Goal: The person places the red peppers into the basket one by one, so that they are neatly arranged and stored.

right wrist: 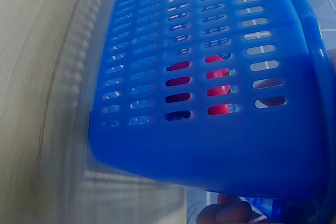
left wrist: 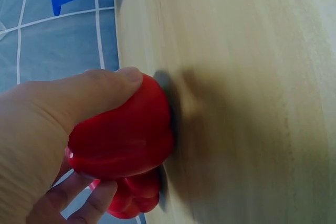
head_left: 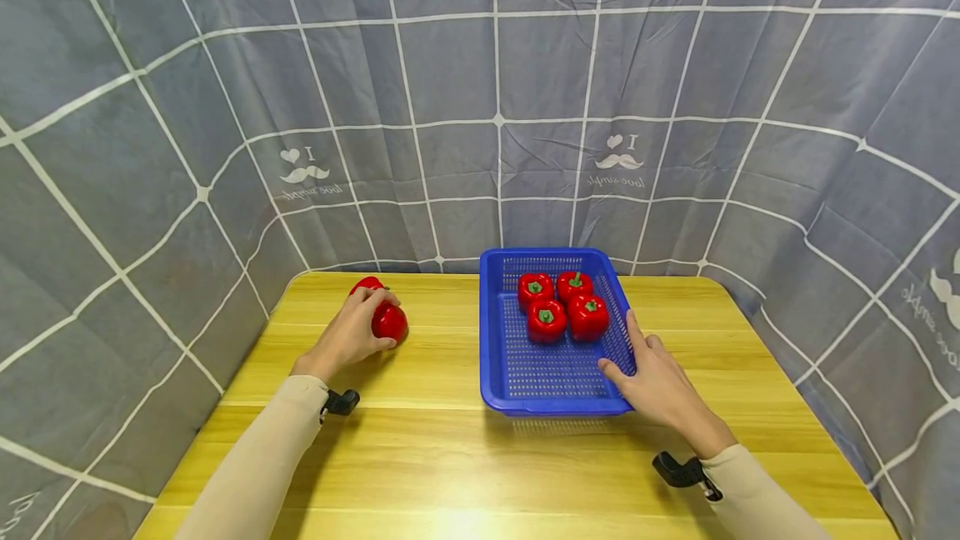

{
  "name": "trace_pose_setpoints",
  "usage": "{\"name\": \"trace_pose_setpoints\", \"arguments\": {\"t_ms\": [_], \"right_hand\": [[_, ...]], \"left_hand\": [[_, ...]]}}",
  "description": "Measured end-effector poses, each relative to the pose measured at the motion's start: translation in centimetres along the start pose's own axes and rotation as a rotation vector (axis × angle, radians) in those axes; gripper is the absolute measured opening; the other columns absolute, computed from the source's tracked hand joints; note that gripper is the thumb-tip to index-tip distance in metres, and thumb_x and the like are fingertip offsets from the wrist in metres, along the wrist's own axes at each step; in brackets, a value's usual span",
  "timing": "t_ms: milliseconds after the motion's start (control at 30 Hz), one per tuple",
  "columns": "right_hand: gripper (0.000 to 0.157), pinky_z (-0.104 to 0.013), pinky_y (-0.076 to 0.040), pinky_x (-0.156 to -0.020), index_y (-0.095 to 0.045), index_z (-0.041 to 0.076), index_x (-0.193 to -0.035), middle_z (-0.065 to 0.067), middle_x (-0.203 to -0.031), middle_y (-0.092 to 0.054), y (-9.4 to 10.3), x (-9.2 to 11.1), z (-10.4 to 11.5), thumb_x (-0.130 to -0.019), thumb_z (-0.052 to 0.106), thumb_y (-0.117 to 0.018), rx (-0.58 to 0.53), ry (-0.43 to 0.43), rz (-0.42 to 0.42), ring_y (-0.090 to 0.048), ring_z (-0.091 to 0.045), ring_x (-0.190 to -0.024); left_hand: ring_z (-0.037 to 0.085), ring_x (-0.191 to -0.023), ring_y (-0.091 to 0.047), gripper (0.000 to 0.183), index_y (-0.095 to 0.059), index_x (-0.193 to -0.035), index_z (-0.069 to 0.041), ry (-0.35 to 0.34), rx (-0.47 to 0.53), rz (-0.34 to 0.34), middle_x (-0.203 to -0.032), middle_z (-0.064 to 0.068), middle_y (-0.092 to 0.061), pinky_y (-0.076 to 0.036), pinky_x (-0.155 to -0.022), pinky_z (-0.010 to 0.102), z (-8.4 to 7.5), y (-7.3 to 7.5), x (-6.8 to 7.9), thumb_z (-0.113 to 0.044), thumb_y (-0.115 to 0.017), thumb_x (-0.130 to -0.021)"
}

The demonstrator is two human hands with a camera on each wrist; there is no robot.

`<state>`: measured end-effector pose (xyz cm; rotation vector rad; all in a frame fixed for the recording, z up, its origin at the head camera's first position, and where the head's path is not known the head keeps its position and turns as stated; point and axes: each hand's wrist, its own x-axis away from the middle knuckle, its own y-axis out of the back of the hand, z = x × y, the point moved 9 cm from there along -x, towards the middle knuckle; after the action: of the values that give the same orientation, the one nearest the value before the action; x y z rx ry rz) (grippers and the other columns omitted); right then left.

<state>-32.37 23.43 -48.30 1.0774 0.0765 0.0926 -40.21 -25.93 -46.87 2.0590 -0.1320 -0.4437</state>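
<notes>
At the left of the table, my left hand (head_left: pixel 352 336) grips a red bell pepper (head_left: pixel 390 322), thumb on one side and fingers on the other. In the left wrist view this pepper (left wrist: pixel 123 140) is close to the tabletop; whether it touches is unclear. A second red bell pepper (head_left: pixel 367 282) sits just behind it, partly hidden by the hand. My right hand (head_left: pixel 663 386) holds the right rim of a blue plastic basket (head_left: pixel 556 405), its thumb reaching over the inside. Several red bell peppers (head_left: pixel 546 321) with green stems stand grouped toward the basket's far half.
A light wooden table (head_left: pixel 420 457) carries everything. Grey curtain (head_left: pixel 442 157) with white grid lines surrounds its back and sides, close to the far edge. Slotted basket walls (right wrist: pixel 194 150) fill the right wrist view.
</notes>
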Motion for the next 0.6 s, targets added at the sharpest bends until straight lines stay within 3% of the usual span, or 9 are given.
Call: {"name": "trace_pose_setpoints", "arguments": {"t_ms": [133, 367, 600], "right_hand": [[0.109, -0.070, -0.065, -0.103, -0.006, 0.000, -0.186, -0.041, -0.150, -0.058, 0.04, -0.03, 0.05, -0.114, 0.056, -0.067, 0.003, 0.002, -0.003, -0.071, -0.042, -0.111], [0.109, -0.070, -0.066, -0.104, -0.006, 0.001, -0.186, -0.041, -0.151, -0.057, 0.00, 0.08, 0.07, -0.114, 0.056, -0.068, -0.002, -0.001, 0.003, -0.070, -0.042, -0.111], [0.109, -0.071, -0.066, -0.104, -0.006, 0.001, -0.186, -0.042, -0.151, -0.057, 0.06, 0.07, 0.12, -0.114, 0.055, -0.068, -0.009, 0.006, -0.001, -0.071, -0.043, -0.111]], "left_hand": [[0.059, -0.141, -0.064, 0.071, -0.062, -0.140, -0.010, 0.020, -0.025, 0.032, -0.148, 0.031, -0.066, -0.060, -0.113, 0.080, -1.02, 0.11, 0.23, -0.013, -0.106, -0.083], [0.057, -0.140, -0.067, 0.079, -0.060, -0.152, -0.007, 0.045, -0.059, 0.054, -0.151, 0.031, -0.062, -0.061, -0.115, 0.076, -0.48, -0.41, 0.42, -0.012, -0.104, -0.086], [0.060, -0.138, -0.066, 0.067, -0.068, -0.147, -0.007, 0.051, -0.077, 0.051, -0.153, 0.032, -0.059, -0.061, -0.113, 0.077, -0.11, -0.60, 0.25, -0.016, -0.101, -0.089]]}}
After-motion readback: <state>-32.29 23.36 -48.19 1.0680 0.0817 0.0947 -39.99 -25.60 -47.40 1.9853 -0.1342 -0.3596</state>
